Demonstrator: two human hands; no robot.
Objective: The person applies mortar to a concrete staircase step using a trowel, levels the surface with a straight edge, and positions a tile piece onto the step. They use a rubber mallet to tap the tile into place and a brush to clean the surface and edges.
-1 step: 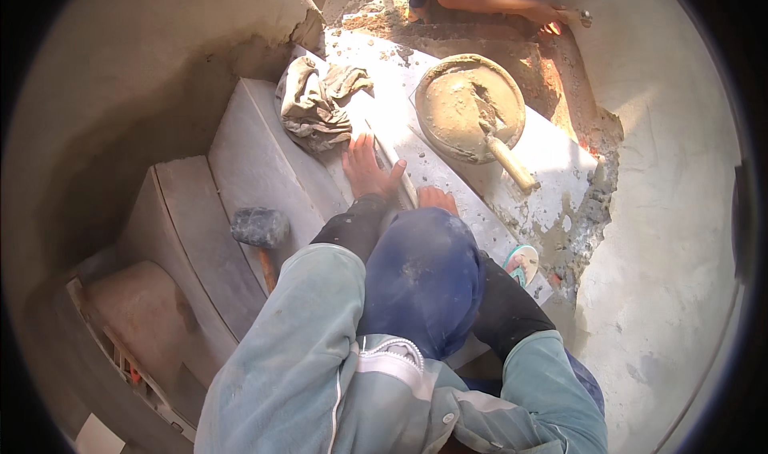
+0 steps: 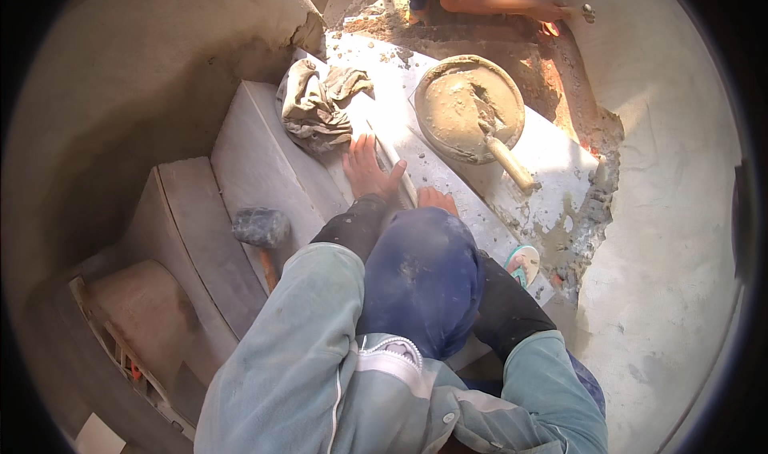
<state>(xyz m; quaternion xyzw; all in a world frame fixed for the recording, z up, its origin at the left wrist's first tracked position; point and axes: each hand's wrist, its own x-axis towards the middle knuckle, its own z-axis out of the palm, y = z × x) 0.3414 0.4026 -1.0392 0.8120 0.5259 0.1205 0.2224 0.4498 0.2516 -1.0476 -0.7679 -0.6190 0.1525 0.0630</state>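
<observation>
My left hand (image 2: 370,168) rests with fingers apart on a pale stair tread, against a narrow light edge strip (image 2: 394,153), just below a crumpled, dirty cloth (image 2: 312,106). My right hand (image 2: 438,199) lies on the same edge, its fingertips showing above my blue-clad knee and the rest hidden. Beyond them a round container (image 2: 436,98) of wet grey-brown mortar sits on a light slab, with a wooden handle (image 2: 510,160) sticking out of it. A mallet (image 2: 260,228) with a dark head and orange handle lies on a step to the left of my left forearm.
Stair steps (image 2: 186,214) descend leftward beside a curved plastered wall (image 2: 136,70). A rough, mortar-smeared edge (image 2: 592,214) meets the pale wall at right. A sandal (image 2: 522,264) shows by my right arm. A co-worker's bare arm (image 2: 488,4) reaches over exposed rubble at the top.
The co-worker's hand at the top has shifted slightly. My hands and the objects around them look unmoved.
</observation>
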